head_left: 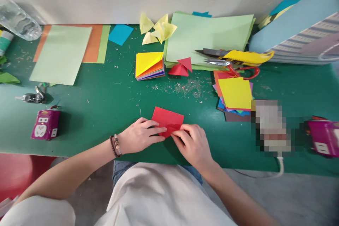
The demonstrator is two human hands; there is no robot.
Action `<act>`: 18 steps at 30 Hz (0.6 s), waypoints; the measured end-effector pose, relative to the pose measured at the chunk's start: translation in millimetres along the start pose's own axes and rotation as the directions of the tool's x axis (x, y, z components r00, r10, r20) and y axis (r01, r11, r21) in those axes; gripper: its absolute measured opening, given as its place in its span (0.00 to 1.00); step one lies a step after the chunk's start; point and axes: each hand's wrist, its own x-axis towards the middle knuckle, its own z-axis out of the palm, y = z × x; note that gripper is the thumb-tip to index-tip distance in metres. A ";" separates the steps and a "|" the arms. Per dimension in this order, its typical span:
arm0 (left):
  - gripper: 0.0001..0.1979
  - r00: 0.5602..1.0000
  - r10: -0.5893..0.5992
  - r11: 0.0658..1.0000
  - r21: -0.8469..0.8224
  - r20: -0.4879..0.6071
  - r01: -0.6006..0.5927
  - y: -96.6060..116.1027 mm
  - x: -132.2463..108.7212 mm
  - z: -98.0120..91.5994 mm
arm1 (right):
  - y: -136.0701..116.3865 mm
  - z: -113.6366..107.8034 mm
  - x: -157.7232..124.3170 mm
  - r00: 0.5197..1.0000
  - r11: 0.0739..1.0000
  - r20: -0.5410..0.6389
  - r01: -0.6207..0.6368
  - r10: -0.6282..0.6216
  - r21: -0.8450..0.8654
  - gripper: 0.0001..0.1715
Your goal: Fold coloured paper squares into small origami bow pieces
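Observation:
A folded piece of red paper [168,120] lies on the green table in front of me. My left hand [143,135] rests over its left part, fingers stretched out and lying on the paper. At the lower right corner, the thumb and forefinger of my right hand [192,143] pinch the paper's edge. My fingertips hide part of the lower edge. Beyond it stand a small folded red paper piece [182,67] and a stack of folded coloured papers [149,66] with yellow on top.
Scissors [233,67] and a yellow-handled cutter [238,56] lie on green sheets [209,31]. Coloured square sheets [235,93] are at right, near a blurred-out object [271,123]. Purple power sockets [46,124], keys [35,96], a bottle [19,16] and pale yellow folded pieces [158,29] surround the workspace.

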 end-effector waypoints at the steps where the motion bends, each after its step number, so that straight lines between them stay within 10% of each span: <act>1: 0.14 1.000 -0.007 1.000 0.001 0.004 0.007 0.5 0.1 -0.1 | -1.2 0.8 -1.4 1.000 1.000 -0.001 0.010 -0.010 -0.008 0.04; 18: 0.14 0.995 -0.077 0.997 -0.009 0.059 0.078 5.5 2.8 -3.4 | -29.0 3.7 -5.3 1.000 0.976 0.024 -0.002 -0.003 0.220 0.05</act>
